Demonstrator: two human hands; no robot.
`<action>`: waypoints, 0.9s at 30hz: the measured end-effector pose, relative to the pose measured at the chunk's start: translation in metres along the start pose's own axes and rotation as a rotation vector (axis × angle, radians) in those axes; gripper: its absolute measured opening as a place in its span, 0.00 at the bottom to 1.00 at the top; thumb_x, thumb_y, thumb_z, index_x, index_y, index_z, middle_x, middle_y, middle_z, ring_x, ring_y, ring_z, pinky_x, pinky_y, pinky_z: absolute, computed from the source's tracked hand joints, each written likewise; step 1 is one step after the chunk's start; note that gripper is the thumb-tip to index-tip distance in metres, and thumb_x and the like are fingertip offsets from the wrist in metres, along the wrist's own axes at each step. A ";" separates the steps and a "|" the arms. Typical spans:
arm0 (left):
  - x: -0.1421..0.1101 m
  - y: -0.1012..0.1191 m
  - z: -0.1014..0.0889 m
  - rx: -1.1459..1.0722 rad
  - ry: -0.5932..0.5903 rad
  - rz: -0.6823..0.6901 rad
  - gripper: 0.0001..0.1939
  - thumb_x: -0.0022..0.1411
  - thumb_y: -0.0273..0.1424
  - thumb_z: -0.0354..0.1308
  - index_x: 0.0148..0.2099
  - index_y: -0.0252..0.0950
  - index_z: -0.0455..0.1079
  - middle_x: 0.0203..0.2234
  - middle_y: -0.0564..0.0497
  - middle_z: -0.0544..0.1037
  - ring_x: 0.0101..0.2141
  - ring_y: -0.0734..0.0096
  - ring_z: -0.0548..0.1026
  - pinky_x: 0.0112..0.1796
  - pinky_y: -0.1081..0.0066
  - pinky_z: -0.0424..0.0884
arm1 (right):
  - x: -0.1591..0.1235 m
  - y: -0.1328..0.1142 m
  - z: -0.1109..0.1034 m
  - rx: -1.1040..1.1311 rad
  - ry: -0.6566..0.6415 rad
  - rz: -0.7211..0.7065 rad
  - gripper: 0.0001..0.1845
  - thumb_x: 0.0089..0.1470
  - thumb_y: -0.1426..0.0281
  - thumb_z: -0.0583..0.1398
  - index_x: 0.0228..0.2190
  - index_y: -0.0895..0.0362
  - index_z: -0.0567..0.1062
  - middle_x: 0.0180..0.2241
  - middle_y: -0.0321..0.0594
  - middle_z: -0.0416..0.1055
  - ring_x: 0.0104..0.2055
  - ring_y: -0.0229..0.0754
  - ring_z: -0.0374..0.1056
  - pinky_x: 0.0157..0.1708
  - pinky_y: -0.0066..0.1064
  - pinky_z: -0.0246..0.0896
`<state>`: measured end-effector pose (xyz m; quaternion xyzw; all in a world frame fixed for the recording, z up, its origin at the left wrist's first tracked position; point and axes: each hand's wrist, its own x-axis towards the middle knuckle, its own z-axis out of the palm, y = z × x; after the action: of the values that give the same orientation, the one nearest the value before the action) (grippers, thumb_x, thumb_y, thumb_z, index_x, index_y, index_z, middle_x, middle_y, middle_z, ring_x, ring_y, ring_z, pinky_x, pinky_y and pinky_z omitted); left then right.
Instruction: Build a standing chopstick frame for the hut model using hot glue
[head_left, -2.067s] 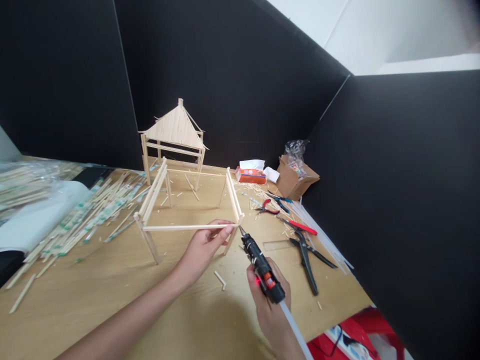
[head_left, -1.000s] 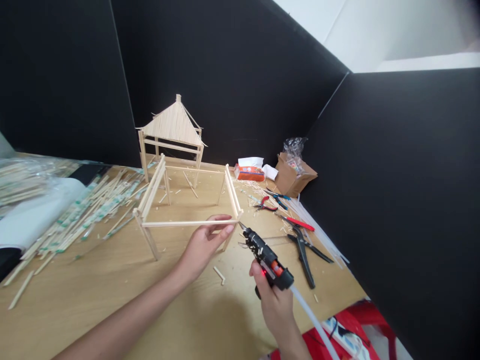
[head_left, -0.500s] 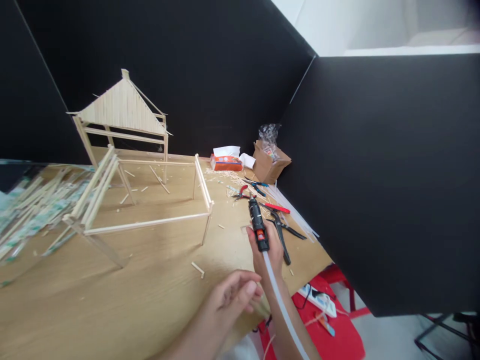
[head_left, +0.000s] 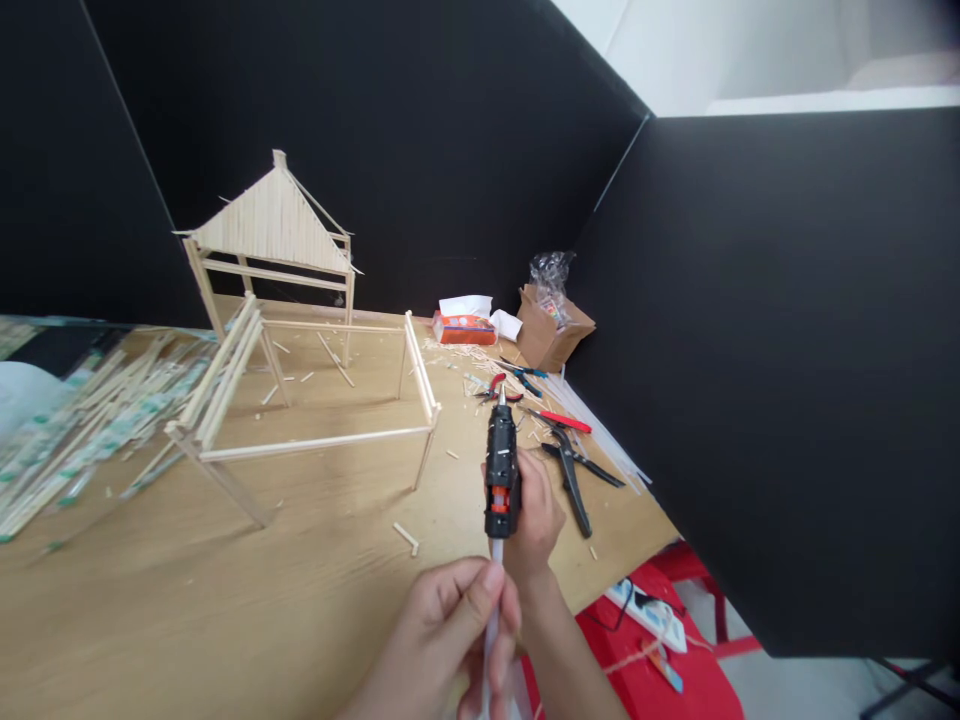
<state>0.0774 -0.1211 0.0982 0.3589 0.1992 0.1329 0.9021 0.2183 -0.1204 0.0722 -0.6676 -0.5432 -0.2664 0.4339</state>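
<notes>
A black hot glue gun (head_left: 501,450) is gripped in my right hand (head_left: 536,510), its nozzle pointing away from me over the table. From its rear comes a long whitish glue stick (head_left: 497,551). Just behind the gun, my left hand (head_left: 465,620) pinches that stick between thumb and fingers. To the left of both hands stands an open frame of thin wooden sticks (head_left: 322,441) on legs. Beyond it is a second stick structure with a slatted gable (head_left: 266,220).
Loose wooden sticks (head_left: 112,410) lie at the left. On the right are black cutters (head_left: 571,480), red-handled pliers (head_left: 495,388), glue sticks (head_left: 600,425), a tissue pack (head_left: 465,325) and a paper bag (head_left: 551,335). Black panels border the table; a power strip (head_left: 649,612) rests on a red stool (head_left: 697,680).
My left hand has come up to the glue stick and closed on it behind the gun. The glue gun now points straighter ahead. The view has shifted slightly left.
</notes>
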 end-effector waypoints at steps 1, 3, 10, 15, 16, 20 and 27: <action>-0.001 0.001 0.000 -0.020 0.004 0.001 0.25 0.52 0.54 0.60 0.26 0.36 0.65 0.10 0.58 0.64 0.11 0.81 0.64 0.12 0.82 0.49 | 0.000 -0.001 0.000 -0.004 0.002 0.001 0.15 0.58 0.78 0.53 0.46 0.57 0.69 0.41 0.48 0.76 0.44 0.45 0.73 0.44 0.35 0.67; -0.002 0.003 0.001 -0.057 -0.001 -0.004 0.25 0.51 0.54 0.60 0.26 0.36 0.64 0.10 0.58 0.64 0.11 0.81 0.64 0.12 0.82 0.48 | -0.001 -0.002 0.002 -0.002 0.008 0.009 0.16 0.57 0.78 0.54 0.47 0.57 0.69 0.41 0.49 0.76 0.44 0.45 0.73 0.44 0.35 0.67; 0.002 0.004 -0.001 -0.135 -0.086 -0.040 0.24 0.53 0.53 0.60 0.26 0.37 0.64 0.10 0.58 0.66 0.10 0.81 0.64 0.11 0.82 0.50 | -0.011 -0.009 0.011 0.128 0.025 0.092 0.16 0.56 0.77 0.58 0.47 0.57 0.69 0.42 0.46 0.75 0.46 0.43 0.72 0.46 0.33 0.66; 0.005 0.021 -0.007 0.156 -0.194 -0.048 0.24 0.55 0.52 0.58 0.36 0.34 0.72 0.27 0.46 0.80 0.27 0.69 0.79 0.26 0.75 0.71 | -0.005 -0.011 0.007 0.390 -0.115 0.435 0.11 0.56 0.66 0.61 0.40 0.57 0.74 0.37 0.42 0.76 0.36 0.43 0.72 0.36 0.31 0.66; 0.008 0.026 -0.014 0.263 -0.201 -0.047 0.23 0.55 0.51 0.59 0.38 0.34 0.73 0.31 0.45 0.80 0.31 0.67 0.79 0.29 0.74 0.71 | -0.001 -0.011 0.004 0.441 -0.152 0.524 0.12 0.57 0.63 0.60 0.39 0.57 0.75 0.32 0.40 0.75 0.30 0.40 0.70 0.30 0.29 0.65; 0.023 0.045 -0.061 0.685 -0.037 -0.089 0.17 0.53 0.45 0.60 0.31 0.34 0.72 0.25 0.49 0.78 0.24 0.67 0.76 0.23 0.74 0.65 | 0.006 -0.008 -0.012 0.806 -0.226 0.799 0.15 0.61 0.59 0.55 0.35 0.57 0.74 0.18 0.30 0.64 0.16 0.31 0.52 0.16 0.24 0.48; 0.042 0.072 -0.117 0.967 0.511 0.440 0.15 0.50 0.43 0.63 0.26 0.37 0.69 0.19 0.56 0.71 0.24 0.70 0.69 0.26 0.73 0.61 | -0.020 -0.017 -0.030 0.872 -0.502 0.786 0.18 0.60 0.57 0.56 0.33 0.58 0.75 0.15 0.31 0.63 0.15 0.31 0.52 0.17 0.24 0.48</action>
<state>0.0546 0.0161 0.0600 0.7190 0.3693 0.2934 0.5105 0.1998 -0.1556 0.0750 -0.6212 -0.4016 0.3228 0.5904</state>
